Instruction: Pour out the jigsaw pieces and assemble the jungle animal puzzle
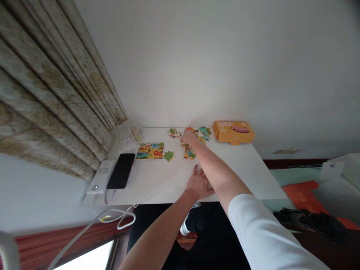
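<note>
My right hand (188,135) reaches to the far side of the white table, over a loose group of colourful jigsaw puzzle pieces (189,151). Its fingers are drawn together and point down at the pieces; what they hold, if anything, is too small to make out. My left hand (199,184) rests on the table near its front edge, fingers spread, with nothing in it. To the left lies a picture card (150,150) with bright animals. A single green piece (168,156) is beside it. More pieces (174,132) lie left of my right hand.
An orange puzzle box (234,132) stands at the back right by the wall. On the left are a black phone (121,171), a white box (99,177) and a clear plastic container (128,135). A white cable (118,210) hangs at the front left.
</note>
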Available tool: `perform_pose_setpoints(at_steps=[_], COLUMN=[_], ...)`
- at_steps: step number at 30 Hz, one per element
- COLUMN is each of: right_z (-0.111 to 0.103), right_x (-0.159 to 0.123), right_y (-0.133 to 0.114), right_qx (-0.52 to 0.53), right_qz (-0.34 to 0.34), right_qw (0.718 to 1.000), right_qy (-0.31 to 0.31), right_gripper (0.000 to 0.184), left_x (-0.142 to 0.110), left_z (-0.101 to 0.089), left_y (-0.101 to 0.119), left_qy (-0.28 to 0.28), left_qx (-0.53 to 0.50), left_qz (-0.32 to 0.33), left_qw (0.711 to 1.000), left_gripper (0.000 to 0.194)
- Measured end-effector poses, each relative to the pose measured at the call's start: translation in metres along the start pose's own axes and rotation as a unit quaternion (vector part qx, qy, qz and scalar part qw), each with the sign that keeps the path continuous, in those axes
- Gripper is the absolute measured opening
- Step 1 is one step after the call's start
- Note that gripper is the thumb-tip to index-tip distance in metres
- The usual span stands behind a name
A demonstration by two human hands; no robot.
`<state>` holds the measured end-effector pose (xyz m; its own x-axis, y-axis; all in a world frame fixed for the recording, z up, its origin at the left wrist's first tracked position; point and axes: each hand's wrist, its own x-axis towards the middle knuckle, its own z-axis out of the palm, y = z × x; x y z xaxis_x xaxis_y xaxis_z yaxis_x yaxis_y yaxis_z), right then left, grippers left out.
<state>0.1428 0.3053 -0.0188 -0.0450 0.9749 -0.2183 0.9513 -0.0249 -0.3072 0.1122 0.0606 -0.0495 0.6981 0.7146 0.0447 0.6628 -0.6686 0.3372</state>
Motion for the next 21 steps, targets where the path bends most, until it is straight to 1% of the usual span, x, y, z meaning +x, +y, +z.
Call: perform_pose_setpoints(at_steps=[2, 4, 6, 8, 10, 12, 13, 15, 17, 19, 20, 21], right_z=[-0.001, -0.001, 0.001, 0.003, 0.003, -0.002, -0.006, -0.016, -0.024, -0.029, -0.03, -0.029], right_x=[-0.001, -0.004, -0.007, -0.007, -0.006, -0.005, -0.006, -0.012, -0.025, -0.043, -0.055, -0.068], right_y=[0.002, 0.004, 0.007, 0.011, 0.017, 0.026, 0.031, 0.046, 0.067, 0.095, 0.11, 0.127], right_qx=[0.005, 0.016, 0.029, 0.084, 0.188, 0.311, 0.364, 0.467, 0.563, 0.636, 0.66, 0.674], right_qz=[-0.015, -0.034, -0.064, -0.093, -0.088, -0.041, -0.014, 0.026, 0.055, 0.089, 0.106, 0.126], right_qw=[1.0, 0.999, 0.996, 0.99, 0.973, 0.937, 0.914, 0.859, 0.796, 0.739, 0.718, 0.704], right_qy=[0.006, 0.025, 0.047, 0.068, 0.101, 0.152, 0.177, 0.21, 0.215, 0.202, 0.195, 0.187], right_gripper=[0.054, 0.061, 0.063, 0.06, 0.051, 0.042, 0.037, 0.029, 0.021, 0.016, 0.015, 0.016], left_x=[0.0, 0.0, 0.001, 0.001, 0.001, 0.001, 0.001, 0.0, 0.0, 0.0, 0.0, 0.0], left_z=[0.0, 0.0, 0.001, 0.002, 0.002, 0.001, 0.001, 0.0, 0.001, 0.003, 0.004, 0.005], left_y=[0.0, 0.001, 0.0, 0.0, 0.0, 0.0, 0.0, 0.0, 0.0, -0.001, -0.002, -0.002], left_qy=[0.002, 0.006, 0.012, 0.016, 0.019, 0.026, 0.03, 0.034, 0.033, 0.03, 0.03, 0.032], left_qx=[0.001, 0.004, 0.009, 0.007, 0.001, -0.007, -0.011, -0.016, -0.014, -0.007, -0.003, 0.001], left_qz=[-0.002, -0.005, -0.007, -0.007, -0.008, -0.008, -0.007, -0.005, -0.007, -0.009, -0.01, -0.009], left_qw=[1.0, 1.0, 1.0, 1.0, 1.0, 1.0, 0.999, 0.999, 0.999, 0.999, 0.999, 0.999], left_gripper=[0.061, 0.062, 0.063, 0.062, 0.06, 0.059, 0.059, 0.058, 0.058, 0.058, 0.058, 0.057])
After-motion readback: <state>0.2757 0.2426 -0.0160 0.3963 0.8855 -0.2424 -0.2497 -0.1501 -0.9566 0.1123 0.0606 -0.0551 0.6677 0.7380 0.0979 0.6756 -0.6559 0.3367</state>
